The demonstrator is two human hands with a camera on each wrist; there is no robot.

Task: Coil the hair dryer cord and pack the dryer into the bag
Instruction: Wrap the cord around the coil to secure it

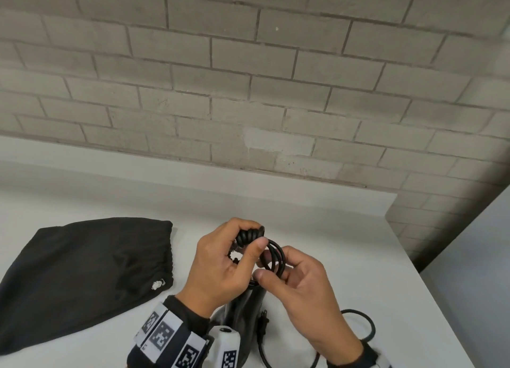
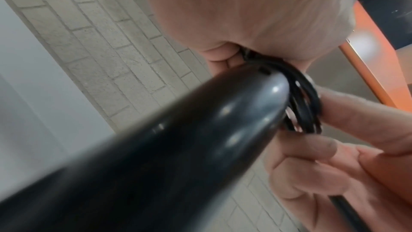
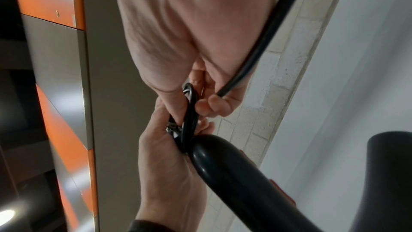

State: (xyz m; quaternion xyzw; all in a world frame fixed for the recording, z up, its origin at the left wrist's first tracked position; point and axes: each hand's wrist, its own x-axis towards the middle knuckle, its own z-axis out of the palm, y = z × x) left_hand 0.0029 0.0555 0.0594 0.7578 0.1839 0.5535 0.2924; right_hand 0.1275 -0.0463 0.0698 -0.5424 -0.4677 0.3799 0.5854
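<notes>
The black hair dryer stands under my hands near the table's front edge, its handle pointing up. My left hand grips a stack of black cord coils at the handle's tip. My right hand pinches further cord loops beside it, thumb and fingers curled round them. In the right wrist view the loops sit between both hands above the handle. Loose cord and the plug trail to the right. The black cloth bag lies flat at the left.
The white table meets a pale brick wall behind. Its right edge runs diagonally close to the loose cord. Orange and grey panels show in the right wrist view.
</notes>
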